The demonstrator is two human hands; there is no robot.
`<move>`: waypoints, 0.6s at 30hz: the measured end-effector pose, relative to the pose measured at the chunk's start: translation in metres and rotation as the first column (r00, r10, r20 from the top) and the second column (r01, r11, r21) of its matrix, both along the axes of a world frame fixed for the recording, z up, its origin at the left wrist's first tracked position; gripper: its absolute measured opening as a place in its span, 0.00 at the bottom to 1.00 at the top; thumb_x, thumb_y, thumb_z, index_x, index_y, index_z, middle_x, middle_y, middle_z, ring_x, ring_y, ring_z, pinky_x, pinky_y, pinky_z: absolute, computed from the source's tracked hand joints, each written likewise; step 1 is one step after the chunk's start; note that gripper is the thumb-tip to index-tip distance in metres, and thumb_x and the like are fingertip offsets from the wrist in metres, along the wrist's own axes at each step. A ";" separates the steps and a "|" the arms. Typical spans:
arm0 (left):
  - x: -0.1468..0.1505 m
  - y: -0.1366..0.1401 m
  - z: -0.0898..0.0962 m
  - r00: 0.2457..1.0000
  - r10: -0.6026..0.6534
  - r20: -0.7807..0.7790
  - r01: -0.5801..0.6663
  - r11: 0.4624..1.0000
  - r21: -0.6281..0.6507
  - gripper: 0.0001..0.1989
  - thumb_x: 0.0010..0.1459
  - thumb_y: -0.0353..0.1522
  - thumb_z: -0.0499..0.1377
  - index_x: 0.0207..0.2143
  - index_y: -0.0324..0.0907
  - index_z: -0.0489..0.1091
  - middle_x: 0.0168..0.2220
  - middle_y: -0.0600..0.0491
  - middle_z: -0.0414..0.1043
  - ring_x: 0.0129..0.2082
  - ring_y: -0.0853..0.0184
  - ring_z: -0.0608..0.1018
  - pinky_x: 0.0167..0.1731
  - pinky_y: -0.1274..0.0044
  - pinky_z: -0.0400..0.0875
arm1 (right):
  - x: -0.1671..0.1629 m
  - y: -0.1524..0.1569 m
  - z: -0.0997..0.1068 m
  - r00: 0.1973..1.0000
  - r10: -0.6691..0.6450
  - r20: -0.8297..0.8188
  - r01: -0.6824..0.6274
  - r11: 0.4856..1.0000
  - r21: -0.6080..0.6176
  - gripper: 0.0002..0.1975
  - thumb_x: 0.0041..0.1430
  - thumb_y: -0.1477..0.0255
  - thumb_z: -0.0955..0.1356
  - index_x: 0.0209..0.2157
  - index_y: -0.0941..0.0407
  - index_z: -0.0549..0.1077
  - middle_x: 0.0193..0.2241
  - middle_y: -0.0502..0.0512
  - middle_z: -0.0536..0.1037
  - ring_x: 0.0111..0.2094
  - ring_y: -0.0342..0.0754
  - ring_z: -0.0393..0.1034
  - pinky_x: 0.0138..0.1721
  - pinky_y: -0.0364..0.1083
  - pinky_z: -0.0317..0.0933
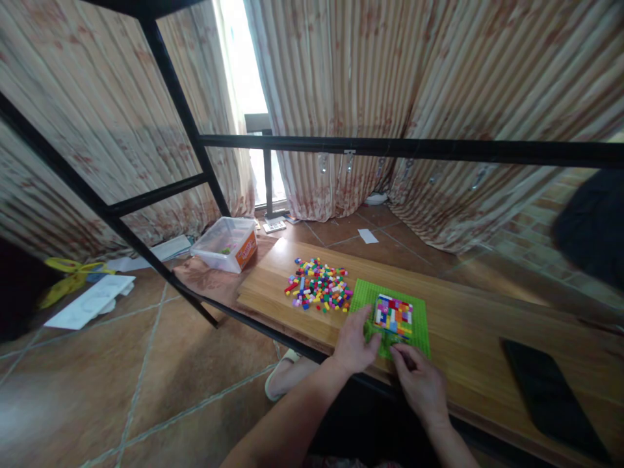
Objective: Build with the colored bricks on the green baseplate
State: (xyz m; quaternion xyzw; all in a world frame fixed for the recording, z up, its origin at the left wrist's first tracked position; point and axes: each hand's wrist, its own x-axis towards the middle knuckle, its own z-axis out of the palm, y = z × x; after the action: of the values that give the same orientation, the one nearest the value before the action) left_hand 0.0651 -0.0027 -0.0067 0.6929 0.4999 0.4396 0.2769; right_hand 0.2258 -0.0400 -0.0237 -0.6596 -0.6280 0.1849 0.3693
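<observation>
A block of multicoloured bricks (392, 316) is seated on a green baseplate (420, 325), beyond the fingertips of both hands and between them, and is not enclosed by either grip. The baseplate's left part is covered by the left hand (355, 341), whose thumb and forefinger are parted, with nothing seen clasped between them; the forefinger is placed just beside the block's left edge. At the near edge of the baseplate, the thumb and fingertips of the right hand (422, 383) are brought close together; whether a small piece is pinched there cannot be told. The baseplate could be slid or tilted if it is pressed unevenly near that edge, and bricks could be knocked loose if the block is brushed by the left forefinger. Loose bricks (319, 283) are scattered just to the left on the wooden tabletop (463, 325); some could be swept off by a careless sleeve or forearm.
</observation>
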 end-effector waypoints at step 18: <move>-0.142 0.009 0.015 0.750 0.548 -0.371 -0.597 0.802 -0.022 0.09 0.55 0.29 0.56 0.39 0.38 0.69 0.40 0.47 0.68 0.41 0.62 0.74 0.44 0.70 0.70 | 0.001 0.001 -0.009 0.996 -0.010 0.087 0.002 0.996 0.084 0.17 0.58 0.56 0.63 0.33 0.52 0.76 0.32 0.52 0.78 0.30 0.47 0.71 0.34 0.45 0.62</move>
State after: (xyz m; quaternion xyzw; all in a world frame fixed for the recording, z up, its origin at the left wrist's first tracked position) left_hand -0.0765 0.0068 0.0079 0.5511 0.7581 0.3384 0.0838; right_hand 0.2267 -0.0393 -0.0323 -0.6528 -0.6487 0.1283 0.3695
